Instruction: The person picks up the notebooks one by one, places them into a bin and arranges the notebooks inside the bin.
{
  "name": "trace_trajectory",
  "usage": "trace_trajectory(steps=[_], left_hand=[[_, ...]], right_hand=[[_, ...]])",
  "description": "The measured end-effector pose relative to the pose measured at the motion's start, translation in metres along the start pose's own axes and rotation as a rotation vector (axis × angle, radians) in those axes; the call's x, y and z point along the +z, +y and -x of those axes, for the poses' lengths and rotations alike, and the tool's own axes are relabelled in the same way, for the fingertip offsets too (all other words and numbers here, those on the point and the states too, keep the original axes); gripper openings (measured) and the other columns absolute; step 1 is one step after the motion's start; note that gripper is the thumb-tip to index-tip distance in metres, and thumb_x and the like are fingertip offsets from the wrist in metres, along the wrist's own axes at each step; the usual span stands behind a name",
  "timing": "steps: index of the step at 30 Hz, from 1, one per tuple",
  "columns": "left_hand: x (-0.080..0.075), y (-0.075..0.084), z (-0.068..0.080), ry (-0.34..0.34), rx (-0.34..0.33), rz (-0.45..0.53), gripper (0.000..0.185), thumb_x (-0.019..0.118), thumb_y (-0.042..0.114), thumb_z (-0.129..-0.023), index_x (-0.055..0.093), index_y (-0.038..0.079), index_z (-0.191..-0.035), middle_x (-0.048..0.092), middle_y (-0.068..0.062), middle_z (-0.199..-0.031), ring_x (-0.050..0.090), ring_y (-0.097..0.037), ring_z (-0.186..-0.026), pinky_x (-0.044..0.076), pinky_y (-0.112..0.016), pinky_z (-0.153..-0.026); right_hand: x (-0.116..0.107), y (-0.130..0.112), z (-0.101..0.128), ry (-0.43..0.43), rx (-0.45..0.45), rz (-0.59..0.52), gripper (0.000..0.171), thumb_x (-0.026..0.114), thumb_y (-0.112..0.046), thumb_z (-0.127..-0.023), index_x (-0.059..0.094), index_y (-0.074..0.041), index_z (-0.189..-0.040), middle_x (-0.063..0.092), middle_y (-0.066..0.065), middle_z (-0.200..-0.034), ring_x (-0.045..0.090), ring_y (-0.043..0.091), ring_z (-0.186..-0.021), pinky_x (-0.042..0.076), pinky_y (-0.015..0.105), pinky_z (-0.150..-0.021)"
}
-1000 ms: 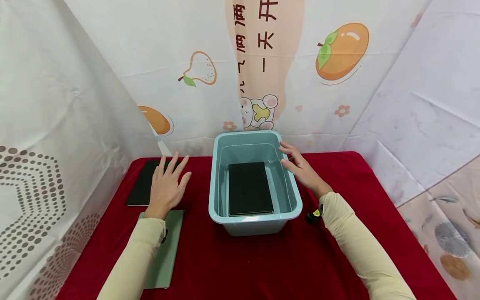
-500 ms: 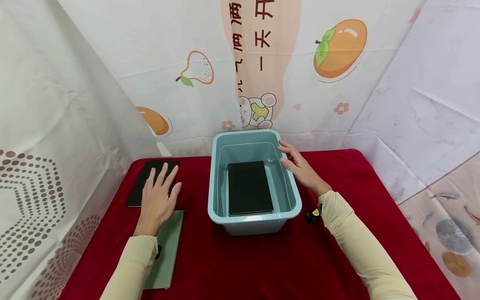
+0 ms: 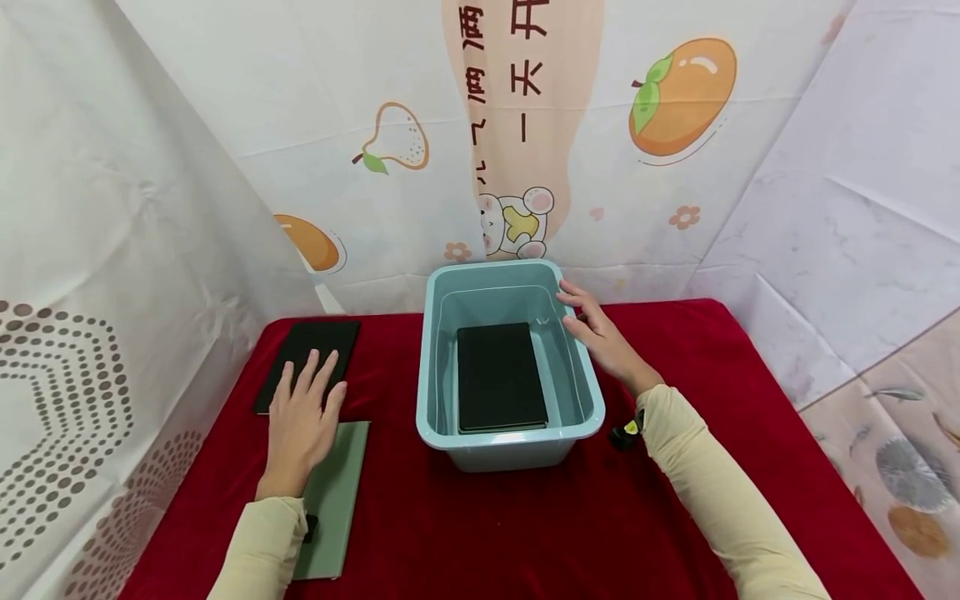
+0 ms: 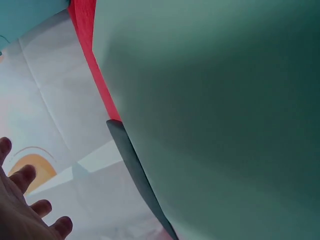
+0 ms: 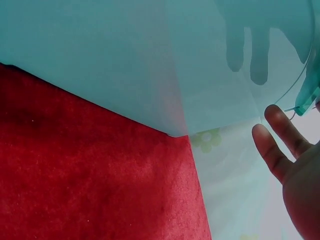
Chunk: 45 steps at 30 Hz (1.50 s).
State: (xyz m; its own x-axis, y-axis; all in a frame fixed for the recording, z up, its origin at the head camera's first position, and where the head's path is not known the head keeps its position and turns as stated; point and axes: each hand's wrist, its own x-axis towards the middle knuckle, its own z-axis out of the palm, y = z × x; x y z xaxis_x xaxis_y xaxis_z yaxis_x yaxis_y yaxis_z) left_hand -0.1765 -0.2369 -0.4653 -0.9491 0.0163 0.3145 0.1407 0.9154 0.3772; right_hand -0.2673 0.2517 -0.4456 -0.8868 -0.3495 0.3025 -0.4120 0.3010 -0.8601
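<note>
My left hand, fingers spread and straight, hovers palm down at the left. Its fingertips overlap the lower part of a black notebook in the head view, and its wrist is over a green notebook. In the left wrist view the green cover fills most of the frame, with the black notebook's edge beyond. My right hand is at the right rim of a light blue plastic basin, fingers extended and fingertips overlapping the rim. Another black notebook lies inside the basin.
A red cloth covers the table. White printed curtains stand close behind and at both sides. The basin's back rim is near the rear curtain. A small black device is strapped at the right wrist.
My left hand has moved left and down toward me, from beside the black notebook to over its lower edge. The right hand and basin stay put.
</note>
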Motion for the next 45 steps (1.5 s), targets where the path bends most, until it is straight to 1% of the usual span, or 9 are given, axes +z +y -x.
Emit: trace_trajectory(steps=[4, 7, 14, 18, 24, 31, 35, 39, 45], left_hand=[[0.001, -0.001, 0.005, -0.024, -0.014, 0.003, 0.056, 0.034, 0.049, -0.109, 0.026, 0.035, -0.162, 0.023, -0.011, -0.171, 0.008, -0.048, -0.157, 0.015, -0.077, -0.116], [-0.001, -0.002, 0.009, -0.073, -0.047, -0.001, 0.058, 0.032, 0.051, -0.109, 0.025, 0.032, -0.163, 0.021, -0.014, -0.171, 0.005, -0.051, -0.156, 0.014, -0.078, -0.115], [-0.009, -0.008, 0.016, -0.355, -0.172, 0.008, 0.075, 0.03, 0.065, -0.105, 0.007, 0.028, -0.166, -0.001, -0.021, -0.172, -0.009, -0.061, -0.151, 0.003, -0.084, -0.11], [-0.01, -0.014, 0.02, -0.445, -0.207, -0.013, 0.082, 0.035, 0.066, -0.103, 0.002, 0.025, -0.166, -0.004, -0.024, -0.171, -0.004, -0.064, -0.149, 0.007, -0.085, -0.108], [-0.013, -0.021, 0.022, -0.501, -0.232, -0.02, 0.091, 0.051, 0.059, -0.101, 0.002, 0.019, -0.166, -0.001, -0.03, -0.169, 0.01, -0.069, -0.143, 0.019, -0.085, -0.105], [-0.023, -0.024, 0.024, -0.548, -0.313, 0.046, 0.096, 0.06, 0.049, -0.099, 0.002, 0.007, -0.164, -0.002, -0.041, -0.163, 0.012, -0.074, -0.14, 0.024, -0.083, -0.107], [-0.029, -0.029, 0.024, -0.575, -0.337, 0.038, 0.097, 0.062, 0.044, -0.099, 0.004, -0.003, -0.162, 0.011, -0.047, -0.156, 0.02, -0.071, -0.137, 0.033, -0.078, -0.105], [-0.033, -0.033, 0.025, -0.581, -0.398, 0.03, 0.099, 0.064, 0.045, -0.097, 0.007, -0.006, -0.16, 0.021, -0.05, -0.145, 0.026, -0.068, -0.132, 0.04, -0.074, -0.098], [-0.037, -0.039, 0.026, -0.594, -0.507, 0.048, 0.107, 0.067, 0.053, -0.092, 0.011, -0.014, -0.155, 0.018, -0.055, -0.141, 0.021, -0.074, -0.13, 0.035, -0.078, -0.099]], right_hand=[[0.001, 0.0, -0.001, 0.003, -0.004, -0.017, 0.051, 0.048, -0.02, -0.107, 0.036, -0.014, -0.156, 0.018, -0.004, -0.171, 0.039, 0.035, -0.143, 0.043, 0.051, -0.108], [0.002, 0.001, -0.001, 0.007, 0.003, -0.03, 0.049, 0.047, -0.02, -0.108, 0.037, -0.015, -0.155, 0.018, -0.008, -0.171, 0.036, 0.033, -0.146, 0.041, 0.054, -0.11], [0.003, 0.002, 0.001, 0.019, 0.007, -0.046, 0.049, 0.047, -0.021, -0.107, 0.037, -0.015, -0.155, 0.018, -0.009, -0.171, 0.032, 0.032, -0.15, 0.038, 0.061, -0.113], [0.005, 0.003, 0.001, 0.021, 0.011, -0.067, 0.05, 0.048, -0.022, -0.107, 0.037, -0.013, -0.155, 0.018, -0.011, -0.171, 0.027, 0.03, -0.153, 0.036, 0.065, -0.114], [0.005, 0.003, 0.002, 0.023, 0.013, -0.064, 0.051, 0.047, -0.023, -0.107, 0.036, -0.011, -0.155, 0.017, -0.01, -0.171, 0.026, 0.032, -0.154, 0.035, 0.067, -0.115], [0.006, 0.002, 0.002, 0.024, 0.02, -0.074, 0.051, 0.046, -0.024, -0.107, 0.035, -0.012, -0.156, 0.016, -0.011, -0.172, 0.025, 0.033, -0.154, 0.034, 0.068, -0.115], [0.007, 0.002, 0.003, 0.018, 0.025, -0.078, 0.051, 0.046, -0.024, -0.108, 0.035, -0.013, -0.156, 0.015, -0.011, -0.172, 0.024, 0.033, -0.155, 0.034, 0.068, -0.115], [0.007, 0.001, 0.004, 0.023, 0.032, -0.08, 0.051, 0.046, -0.026, -0.108, 0.035, -0.014, -0.156, 0.015, -0.013, -0.171, 0.025, 0.034, -0.154, 0.034, 0.069, -0.115], [0.007, 0.001, 0.003, 0.024, 0.039, -0.085, 0.053, 0.045, -0.028, -0.107, 0.033, -0.016, -0.158, 0.014, -0.014, -0.171, 0.025, 0.035, -0.154, 0.034, 0.071, -0.114]])
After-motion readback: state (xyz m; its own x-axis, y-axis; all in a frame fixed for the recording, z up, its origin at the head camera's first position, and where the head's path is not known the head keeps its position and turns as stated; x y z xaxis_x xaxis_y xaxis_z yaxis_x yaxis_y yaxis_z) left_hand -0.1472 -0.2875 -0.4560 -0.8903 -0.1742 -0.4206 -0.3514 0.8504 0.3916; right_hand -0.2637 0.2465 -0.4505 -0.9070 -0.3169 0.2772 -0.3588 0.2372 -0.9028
